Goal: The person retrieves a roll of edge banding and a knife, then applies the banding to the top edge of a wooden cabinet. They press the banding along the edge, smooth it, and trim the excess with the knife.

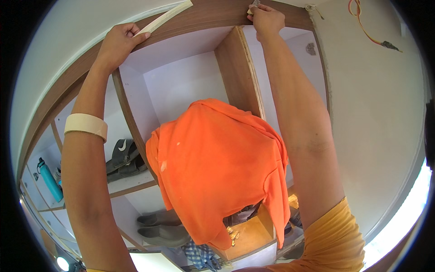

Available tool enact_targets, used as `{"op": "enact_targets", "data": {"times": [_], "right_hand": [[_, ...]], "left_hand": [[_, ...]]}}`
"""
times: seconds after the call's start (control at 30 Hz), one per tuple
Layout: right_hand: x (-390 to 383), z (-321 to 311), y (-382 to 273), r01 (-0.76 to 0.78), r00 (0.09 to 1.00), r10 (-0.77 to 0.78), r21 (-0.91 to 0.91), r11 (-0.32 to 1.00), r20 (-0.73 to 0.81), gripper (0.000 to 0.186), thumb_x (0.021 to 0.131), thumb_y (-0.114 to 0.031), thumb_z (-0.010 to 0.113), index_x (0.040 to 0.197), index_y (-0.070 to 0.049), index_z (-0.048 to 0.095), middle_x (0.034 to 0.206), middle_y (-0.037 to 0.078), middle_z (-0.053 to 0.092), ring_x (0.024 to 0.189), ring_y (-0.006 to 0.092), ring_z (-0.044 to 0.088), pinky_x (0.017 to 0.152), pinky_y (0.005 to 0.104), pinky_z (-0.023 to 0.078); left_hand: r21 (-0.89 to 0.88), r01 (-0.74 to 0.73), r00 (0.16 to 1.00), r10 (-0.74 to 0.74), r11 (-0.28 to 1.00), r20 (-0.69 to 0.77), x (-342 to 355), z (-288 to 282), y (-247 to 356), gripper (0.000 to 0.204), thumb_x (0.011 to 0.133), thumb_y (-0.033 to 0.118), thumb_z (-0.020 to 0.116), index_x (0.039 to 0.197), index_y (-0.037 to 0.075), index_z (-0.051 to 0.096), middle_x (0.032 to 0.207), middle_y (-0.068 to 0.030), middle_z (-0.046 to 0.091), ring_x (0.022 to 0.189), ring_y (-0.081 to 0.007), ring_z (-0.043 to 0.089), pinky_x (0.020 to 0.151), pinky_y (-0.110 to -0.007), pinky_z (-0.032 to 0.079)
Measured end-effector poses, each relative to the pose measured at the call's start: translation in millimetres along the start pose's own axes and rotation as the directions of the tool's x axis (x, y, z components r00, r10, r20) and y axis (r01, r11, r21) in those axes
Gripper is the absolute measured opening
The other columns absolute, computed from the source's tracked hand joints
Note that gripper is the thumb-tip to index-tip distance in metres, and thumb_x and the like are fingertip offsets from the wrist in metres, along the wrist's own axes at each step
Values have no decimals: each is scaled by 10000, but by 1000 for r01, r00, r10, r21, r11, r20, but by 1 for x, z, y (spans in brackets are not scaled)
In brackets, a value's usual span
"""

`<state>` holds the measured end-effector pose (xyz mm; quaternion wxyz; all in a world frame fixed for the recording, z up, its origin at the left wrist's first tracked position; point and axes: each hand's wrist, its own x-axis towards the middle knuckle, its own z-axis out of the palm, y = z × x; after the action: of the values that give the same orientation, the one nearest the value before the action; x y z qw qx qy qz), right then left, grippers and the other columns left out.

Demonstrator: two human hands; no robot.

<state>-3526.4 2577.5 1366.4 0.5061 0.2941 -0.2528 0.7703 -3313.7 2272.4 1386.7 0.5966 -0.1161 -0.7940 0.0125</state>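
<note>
Both my arms reach up to the brown top board [213, 14] of a built-in shelf cabinet. Between thumb and fingers, my left hand [118, 44] pinches a pale strip of masking tape [170, 18], which slants up to the right across the board. A roll of masking tape [86, 125] circles my left forearm like a bracelet. At the board's right part, my right hand [268, 20] is closed on a small greyish and yellowish piece, too small to name. Below, between my arms, an orange cloth garment [217, 167] drapes over the shelf front.
Black slides [122, 158] and grey shoes [163, 229] sit on the left shelves, beside a turquoise bottle [50, 180]. An open box [251, 233] and a blue checked cloth [199, 256] lie low. Loose wires [362, 22] hang from the right wall.
</note>
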Motion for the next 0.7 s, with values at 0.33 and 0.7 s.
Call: {"op": "enact_targets", "data": {"times": [0.33, 0.7], "right_hand": [[-9, 3, -8, 5, 996, 0, -53, 999, 90, 137, 864, -6, 742, 969, 79, 768, 766, 89, 735, 618, 123, 671, 568, 257, 539], [-25, 18, -12, -2, 993, 9, -60, 998, 115, 137, 866, -5, 734, 968, 80, 769, 764, 95, 737, 619, 130, 675, 572, 265, 546]], "left_hand": [[6, 1, 1000, -1, 1000, -4, -1, -1, 1, 405, 904, 433, 767, 757, 96, 595, 628, 47, 476, 605, -93, 393, 584, -306, 308], [-4, 25, 1000, -25, 1000, -3, -2, 1, 2, 389, 900, 420, 780, 761, 97, 614, 613, 43, 481, 595, -94, 396, 581, -305, 314]]}}
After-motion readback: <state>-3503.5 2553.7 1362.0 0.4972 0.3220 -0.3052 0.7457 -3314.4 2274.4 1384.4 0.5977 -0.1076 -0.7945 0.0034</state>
